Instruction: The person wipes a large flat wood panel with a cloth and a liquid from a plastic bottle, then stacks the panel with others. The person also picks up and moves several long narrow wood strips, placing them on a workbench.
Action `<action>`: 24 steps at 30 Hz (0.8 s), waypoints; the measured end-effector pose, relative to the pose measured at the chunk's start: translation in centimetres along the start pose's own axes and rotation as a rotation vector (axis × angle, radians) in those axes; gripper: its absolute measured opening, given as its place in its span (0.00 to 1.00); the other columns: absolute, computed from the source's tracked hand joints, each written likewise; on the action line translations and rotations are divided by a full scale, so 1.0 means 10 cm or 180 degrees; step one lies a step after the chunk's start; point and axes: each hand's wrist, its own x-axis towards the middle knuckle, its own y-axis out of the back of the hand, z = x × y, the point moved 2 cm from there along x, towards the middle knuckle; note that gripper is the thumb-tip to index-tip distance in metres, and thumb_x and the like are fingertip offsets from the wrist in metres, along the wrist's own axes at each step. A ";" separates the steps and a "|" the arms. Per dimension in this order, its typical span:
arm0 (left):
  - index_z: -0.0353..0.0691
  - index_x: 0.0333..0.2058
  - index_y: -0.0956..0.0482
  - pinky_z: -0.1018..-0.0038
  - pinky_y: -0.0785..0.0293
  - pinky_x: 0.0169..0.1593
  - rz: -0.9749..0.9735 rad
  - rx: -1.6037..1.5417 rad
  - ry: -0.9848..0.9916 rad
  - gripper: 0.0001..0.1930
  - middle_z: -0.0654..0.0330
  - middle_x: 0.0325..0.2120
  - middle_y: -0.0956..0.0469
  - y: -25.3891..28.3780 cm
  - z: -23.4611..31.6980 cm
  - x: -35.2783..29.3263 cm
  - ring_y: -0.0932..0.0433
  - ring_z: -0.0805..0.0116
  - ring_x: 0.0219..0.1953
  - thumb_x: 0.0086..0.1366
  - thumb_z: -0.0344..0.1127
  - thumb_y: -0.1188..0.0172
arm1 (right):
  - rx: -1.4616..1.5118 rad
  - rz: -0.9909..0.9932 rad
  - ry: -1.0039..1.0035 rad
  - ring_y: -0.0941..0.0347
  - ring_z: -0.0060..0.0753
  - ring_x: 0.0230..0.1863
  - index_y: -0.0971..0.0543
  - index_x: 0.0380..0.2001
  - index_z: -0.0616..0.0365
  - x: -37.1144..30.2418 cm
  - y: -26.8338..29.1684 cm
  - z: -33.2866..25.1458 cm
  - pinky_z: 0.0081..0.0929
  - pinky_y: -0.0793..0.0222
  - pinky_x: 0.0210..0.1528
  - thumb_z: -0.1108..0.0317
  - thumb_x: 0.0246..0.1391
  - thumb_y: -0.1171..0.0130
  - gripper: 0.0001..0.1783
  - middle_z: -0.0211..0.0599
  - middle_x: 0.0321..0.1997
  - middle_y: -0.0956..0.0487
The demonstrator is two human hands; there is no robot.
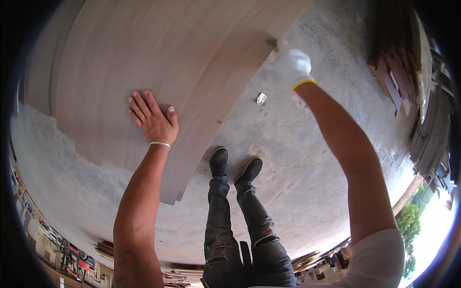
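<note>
- From my end I am seeing the left hand (156, 120) lying palm-down on the wide wooden board (115, 62), its fingers spreading toward the upper left and its thumb standing apart; it is pressing open, gripping nothing.
- The left forearm (141, 197) is rising from the lower edge, leaning slightly right, with a bracelet (160, 143) circling the wrist.
- The right arm (336, 125) is reaching far forward, bending at the elbow and slanting inward to the upper left.
- The right hand (298, 63), wearing a white glove with a yellow cuff (304, 85), is blurring just beside the board's right edge; I am not managing to tell whether it is closing on anything.
- A small dark object (272, 42) is showing at that edge, near the glove.
- The board is filling the upper left, lying above the concrete floor (297, 192), its long edge running diagonally between the hands.
</note>
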 end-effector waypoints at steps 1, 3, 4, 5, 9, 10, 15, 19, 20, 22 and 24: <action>0.32 0.72 0.54 0.41 0.67 0.73 0.0006 0.0013 0.0005 0.41 0.36 0.73 0.60 0.01 -0.01 0.00 0.62 0.34 0.74 0.69 0.53 0.55 | -0.0018 -0.0139 0.0050 0.17 0.51 0.40 0.29 0.48 0.56 -0.12 0.00 -0.11 0.47 0.24 0.42 0.59 0.57 0.43 0.19 0.47 0.37 0.16; 0.31 0.71 0.53 0.41 0.66 0.72 0.0009 0.0020 0.0014 0.41 0.36 0.73 0.60 0.01 -0.01 0.00 0.62 0.34 0.74 0.69 0.53 0.54 | -0.0092 -0.0350 0.0161 0.17 0.51 0.40 0.28 0.46 0.57 -0.35 -0.04 -0.28 0.47 0.23 0.41 0.60 0.56 0.42 0.18 0.49 0.37 0.16; 0.31 0.71 0.53 0.41 0.66 0.72 0.0009 0.0027 0.0016 0.41 0.36 0.73 0.59 0.01 0.00 0.01 0.62 0.34 0.74 0.69 0.53 0.54 | -0.0126 -0.0457 0.0217 0.17 0.51 0.40 0.28 0.45 0.57 -0.45 -0.06 -0.35 0.47 0.23 0.40 0.60 0.55 0.41 0.18 0.50 0.37 0.17; 0.31 0.71 0.53 0.41 0.65 0.72 0.0015 0.0039 0.0013 0.41 0.36 0.73 0.59 0.02 0.00 0.01 0.62 0.34 0.74 0.69 0.53 0.54 | -0.0109 -0.0432 0.0172 0.17 0.51 0.40 0.28 0.44 0.58 -0.53 -0.08 -0.43 0.46 0.23 0.40 0.61 0.54 0.41 0.18 0.50 0.36 0.17; 0.31 0.71 0.52 0.41 0.64 0.72 0.0039 0.0098 -0.0013 0.41 0.36 0.72 0.59 0.01 0.00 0.00 0.61 0.34 0.74 0.70 0.53 0.54 | -0.0021 -0.0381 0.0171 0.17 0.52 0.39 0.27 0.42 0.59 -0.80 -0.20 -0.63 0.45 0.23 0.39 0.63 0.51 0.40 0.17 0.49 0.36 0.17; 0.31 0.71 0.52 0.41 0.64 0.72 0.0057 0.0119 -0.0021 0.41 0.36 0.72 0.58 0.01 0.00 -0.01 0.61 0.34 0.74 0.70 0.53 0.54 | 0.0008 -0.0369 0.0219 0.17 0.52 0.39 0.27 0.42 0.58 -0.86 -0.22 -0.67 0.45 0.23 0.39 0.64 0.51 0.40 0.16 0.49 0.37 0.17; 0.32 0.71 0.52 0.41 0.64 0.72 0.0075 0.0108 0.0009 0.40 0.36 0.72 0.57 0.00 0.02 0.01 0.61 0.35 0.74 0.69 0.53 0.54 | -0.0019 -0.0457 0.0493 0.18 0.50 0.38 0.27 0.41 0.61 -1.15 -0.41 -0.78 0.47 0.24 0.39 0.65 0.52 0.42 0.15 0.51 0.36 0.18; 0.33 0.71 0.51 0.41 0.64 0.72 0.0014 0.0162 0.0100 0.40 0.36 0.72 0.56 -0.02 -0.03 -0.03 0.60 0.35 0.74 0.69 0.53 0.53 | 0.0146 -0.0561 0.0718 0.18 0.50 0.39 0.27 0.42 0.62 -1.20 -0.38 -0.76 0.48 0.25 0.39 0.65 0.53 0.42 0.15 0.53 0.35 0.18; 0.33 0.71 0.51 0.41 0.64 0.72 0.0044 0.0160 0.0090 0.41 0.36 0.72 0.56 -0.02 -0.03 -0.04 0.60 0.35 0.74 0.69 0.53 0.52 | 0.0233 -0.0478 0.0688 0.18 0.51 0.39 0.27 0.43 0.62 -1.17 -0.32 -0.71 0.48 0.25 0.39 0.65 0.53 0.42 0.15 0.53 0.35 0.18; 0.33 0.71 0.51 0.42 0.64 0.73 0.0096 0.0112 0.0049 0.41 0.36 0.72 0.56 -0.02 0.02 0.00 0.60 0.35 0.74 0.68 0.53 0.52 | 0.0399 -0.0074 0.0368 0.18 0.53 0.40 0.27 0.43 0.62 -1.01 -0.34 -0.58 0.48 0.25 0.40 0.64 0.55 0.43 0.16 0.53 0.36 0.18; 0.33 0.71 0.51 0.41 0.64 0.72 0.0107 0.0139 0.0050 0.41 0.37 0.72 0.56 -0.03 -0.01 -0.01 0.60 0.36 0.74 0.68 0.53 0.51 | 0.0394 -0.0157 0.0400 0.18 0.54 0.40 0.28 0.42 0.62 -0.98 -0.32 -0.62 0.48 0.25 0.40 0.64 0.56 0.44 0.15 0.53 0.35 0.18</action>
